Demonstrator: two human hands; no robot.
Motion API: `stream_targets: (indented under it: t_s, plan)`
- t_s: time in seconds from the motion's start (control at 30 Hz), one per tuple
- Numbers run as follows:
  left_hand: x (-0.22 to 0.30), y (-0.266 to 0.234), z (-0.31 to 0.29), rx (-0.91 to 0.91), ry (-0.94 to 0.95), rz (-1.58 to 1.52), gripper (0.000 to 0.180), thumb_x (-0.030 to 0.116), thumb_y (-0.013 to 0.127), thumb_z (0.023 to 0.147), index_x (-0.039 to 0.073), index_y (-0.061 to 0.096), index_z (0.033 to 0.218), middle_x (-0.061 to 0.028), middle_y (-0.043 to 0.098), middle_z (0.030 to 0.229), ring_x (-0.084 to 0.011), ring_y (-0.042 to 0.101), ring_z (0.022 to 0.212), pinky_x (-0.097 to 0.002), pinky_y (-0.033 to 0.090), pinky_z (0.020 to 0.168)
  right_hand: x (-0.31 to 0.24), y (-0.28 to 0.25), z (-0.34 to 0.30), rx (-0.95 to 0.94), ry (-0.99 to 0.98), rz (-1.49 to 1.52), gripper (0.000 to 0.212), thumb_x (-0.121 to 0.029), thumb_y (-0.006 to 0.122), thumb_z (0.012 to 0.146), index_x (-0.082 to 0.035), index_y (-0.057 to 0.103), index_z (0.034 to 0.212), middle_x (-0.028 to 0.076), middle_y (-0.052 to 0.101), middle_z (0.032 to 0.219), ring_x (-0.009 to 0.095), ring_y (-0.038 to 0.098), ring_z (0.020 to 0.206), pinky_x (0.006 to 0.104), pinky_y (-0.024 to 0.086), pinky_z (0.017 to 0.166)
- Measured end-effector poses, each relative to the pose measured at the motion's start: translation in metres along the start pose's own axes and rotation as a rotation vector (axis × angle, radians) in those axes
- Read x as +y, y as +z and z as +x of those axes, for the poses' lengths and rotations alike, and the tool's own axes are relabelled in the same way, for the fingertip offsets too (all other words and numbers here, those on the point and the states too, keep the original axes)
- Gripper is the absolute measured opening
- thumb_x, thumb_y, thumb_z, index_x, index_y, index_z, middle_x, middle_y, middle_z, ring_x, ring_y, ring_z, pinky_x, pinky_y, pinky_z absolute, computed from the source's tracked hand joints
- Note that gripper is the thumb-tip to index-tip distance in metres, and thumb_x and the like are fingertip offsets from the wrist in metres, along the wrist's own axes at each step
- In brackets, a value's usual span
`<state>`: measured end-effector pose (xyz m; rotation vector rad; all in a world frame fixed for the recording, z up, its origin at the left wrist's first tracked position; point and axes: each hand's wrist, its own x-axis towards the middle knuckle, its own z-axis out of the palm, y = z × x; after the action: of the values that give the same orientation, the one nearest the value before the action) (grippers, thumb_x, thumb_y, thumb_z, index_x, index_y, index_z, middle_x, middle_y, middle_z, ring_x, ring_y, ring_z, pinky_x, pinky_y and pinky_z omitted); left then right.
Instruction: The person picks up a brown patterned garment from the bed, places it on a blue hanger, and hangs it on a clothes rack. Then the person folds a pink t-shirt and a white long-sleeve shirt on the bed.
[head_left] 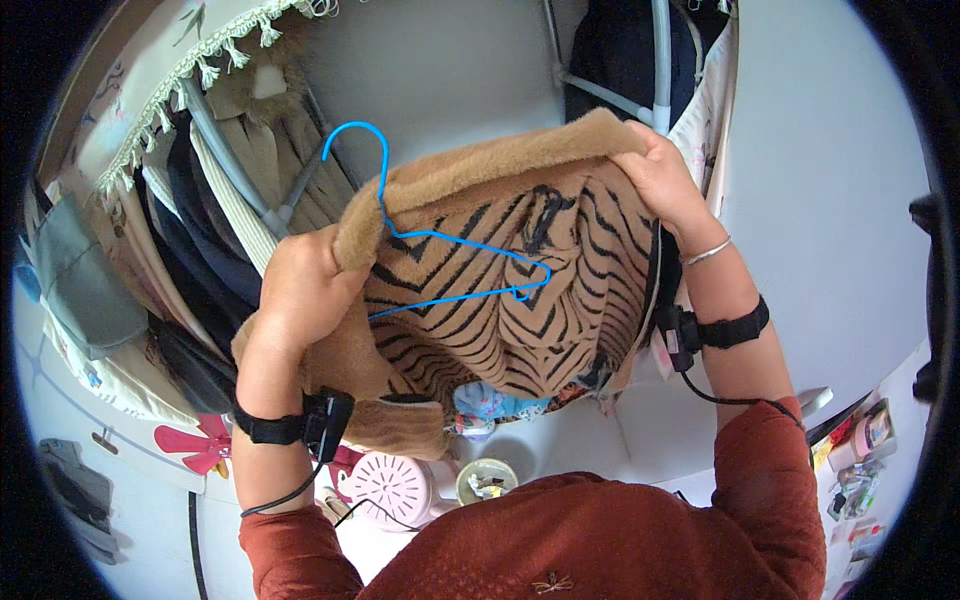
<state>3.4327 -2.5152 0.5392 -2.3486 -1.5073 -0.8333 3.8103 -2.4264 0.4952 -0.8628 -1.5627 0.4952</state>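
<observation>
A brown plush coat (610, 270) with black wavy stripes on its inner side is stretched between my two hands. Its thick tan collar runs along the top. My left hand (310, 290) is closed around the collar's left end, and my right hand (662, 180) grips the other end. A blue hanger (470, 244) lies against the striped inside, its hook rising above the collar beside my left hand. One end of the hanger is hidden behind the coat's left front. A brown sleeve hangs below my left forearm.
Several garments (200, 220) hang from a grey-framed rack at the left, under a white fringed cover (215, 62). Dark clothing (620, 60) hangs at the far right. Below are a pink round stool (388, 488) and a small bin (487, 480). Small items (858, 485) line the right edge.
</observation>
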Motion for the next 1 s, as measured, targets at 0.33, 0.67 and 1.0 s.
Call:
stream_targets:
  t_s: [0.33,0.67,1.0]
  plan:
    - [-0.008,0.052,-0.005,0.257,-0.242,-0.050,0.025,0.017,0.069,0.075,0.002,0.066,0.095,-0.0262,0.065,0.081,-0.0431,0.063,0.083,-0.0464,0.052,0.074,-0.046,0.062,-0.051,0.036,0.013,-0.042,0.025,-0.020,0.068,0.085,0.001,0.062,0.097,0.010,0.067,0.083,0.015,0.063,0.073,0.0292,0.052,0.068]
    - [0.015,0.081,-0.031,0.217,-0.333,-1.029,0.048,-0.002,0.061,0.080,-0.005,0.055,0.128,-0.0098,0.063,0.121,-0.0201,0.058,0.113,-0.0333,0.042,0.102,-0.056,0.049,-0.111,0.004,-0.112,-0.083,0.009,-0.008,0.065,0.086,-0.005,0.062,0.094,0.004,0.062,0.083,0.013,0.062,0.075,0.0246,0.051,0.067]
    - [-0.003,0.086,-0.032,0.336,-0.329,-1.132,0.043,0.013,0.069,0.079,-0.002,0.059,0.118,-0.0073,0.065,0.111,-0.0183,0.062,0.099,-0.0310,0.048,0.089,0.015,-0.023,-0.152,0.119,0.301,-0.042,0.027,-0.013,0.057,0.096,0.000,0.056,0.120,0.004,0.062,0.108,0.011,0.058,0.098,0.0263,0.047,0.087]
